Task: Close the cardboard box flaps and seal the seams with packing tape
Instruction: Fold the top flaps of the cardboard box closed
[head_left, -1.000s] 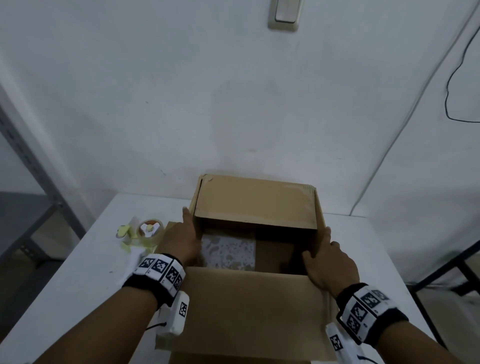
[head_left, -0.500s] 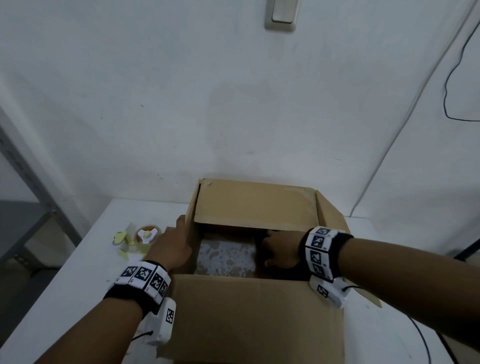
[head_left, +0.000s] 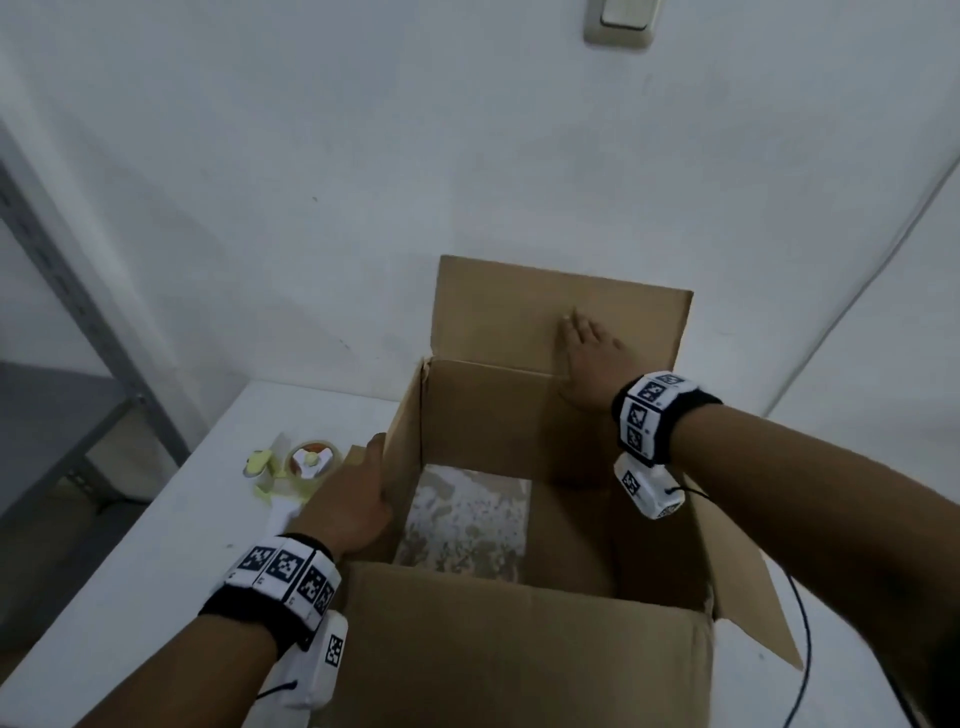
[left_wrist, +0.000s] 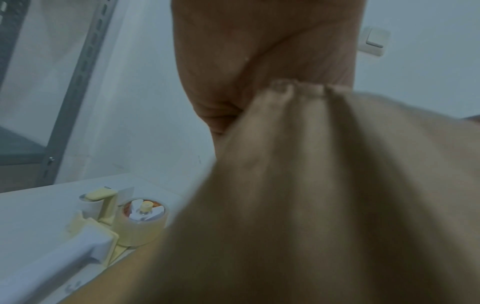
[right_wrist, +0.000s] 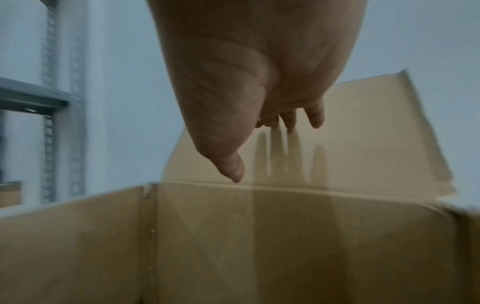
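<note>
The cardboard box (head_left: 519, 639) sat open on the white table (head_left: 156, 545), its far flap (head_left: 519, 312) upright. The right hand (head_left: 589, 364) lay flat against that flap — fingers straight, gripping nothing. The left hand (head_left: 353, 499) rested on the box's left wall — fingers hidden, grip unclear — beside the tape dispenser (head_left: 306, 465).

Dim, bluish light; both wrist views soft with motion blur.

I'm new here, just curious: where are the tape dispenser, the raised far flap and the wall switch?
Yellow-white tape dispenser (head_left: 306, 467): head view, tape roll.
Brown cardboard far flap (head_left: 498, 312): head view, inner face.
Beige wall switch (head_left: 618, 21): head view, rocker.
</note>
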